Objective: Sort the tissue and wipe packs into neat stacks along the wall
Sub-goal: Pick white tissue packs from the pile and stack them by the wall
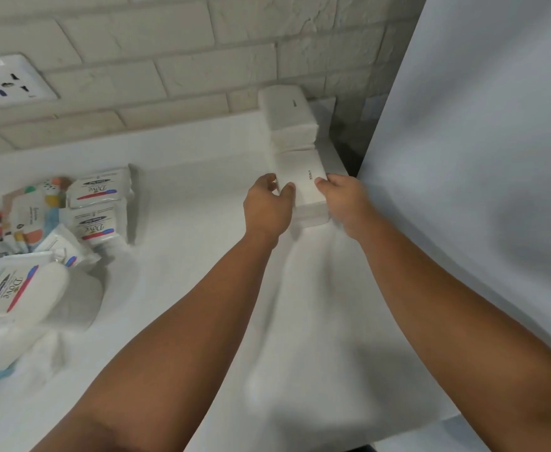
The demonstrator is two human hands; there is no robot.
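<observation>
At 1 o'clock on tabletop (pixel 186 207), near wall (pixel 170 60): white tissue pack (pixel 302 176) tops front stack, at 6 o'clock of taller rear stack (pixel 287 119). Left grip (pixel 267 207) grasps pack's left edge, thumb on top. Right grip (pixel 346 203) pinches its right edge. Step, likely: squaring pack on stack. Press both sides evenly, match edges to packs beneath, let go only once flush. Long axis runs 12–6, far end leaning to 11, pointing at wall; printed face up. Unsorted Dove packs (pixel 95 190) lie at 9 o'clock.
</observation>
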